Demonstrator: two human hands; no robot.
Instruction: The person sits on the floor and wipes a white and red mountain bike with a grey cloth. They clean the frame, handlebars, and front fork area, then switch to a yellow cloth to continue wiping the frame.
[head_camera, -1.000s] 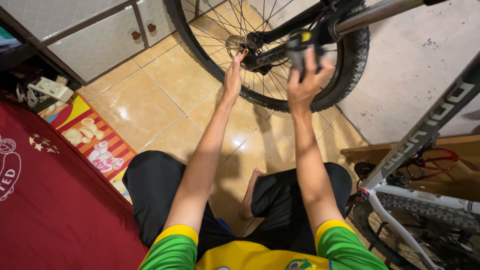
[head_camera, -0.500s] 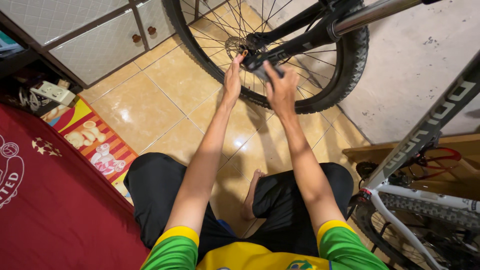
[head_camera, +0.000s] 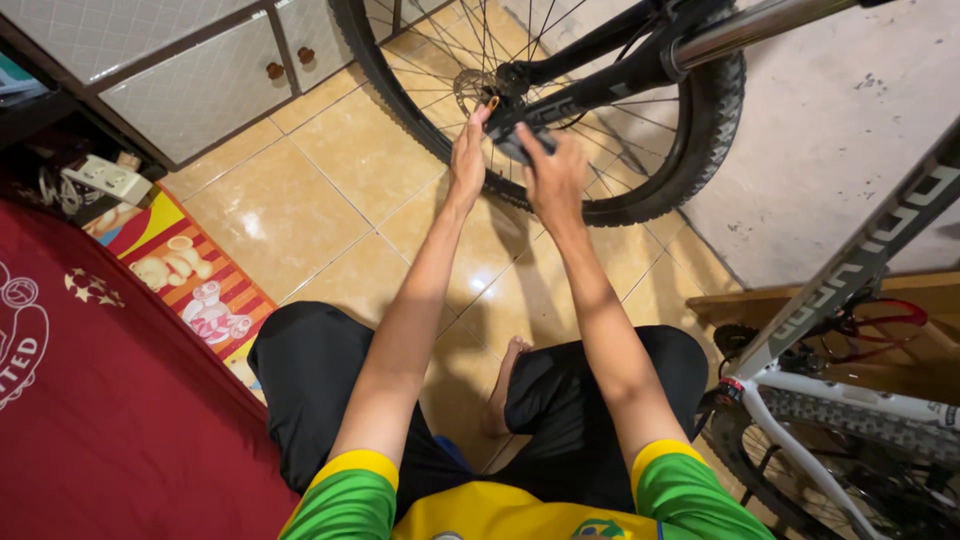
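A bicycle's front wheel (head_camera: 690, 150) with a knobby black tyre stands on the tiled floor ahead of me, held in a black fork (head_camera: 600, 75). My left hand (head_camera: 466, 155) reaches up to the hub (head_camera: 480, 88), fingertips touching a small orange part at the axle. My right hand (head_camera: 553, 172) is curled around a dark part at the lower end of the fork leg, just right of the hub. Both arms are stretched forward over my crossed legs in black shorts.
A second bicycle with a white frame (head_camera: 850, 400) stands close at my right. A red cloth (head_camera: 90, 430) and a colourful mat (head_camera: 190, 280) lie at my left. White cabinet doors (head_camera: 190, 85) line the far left, with a power strip (head_camera: 105, 175) below.
My right hand has come down and left along the fork leg, from high on the fork to the spot beside the hub. My left hand has stayed at the axle.
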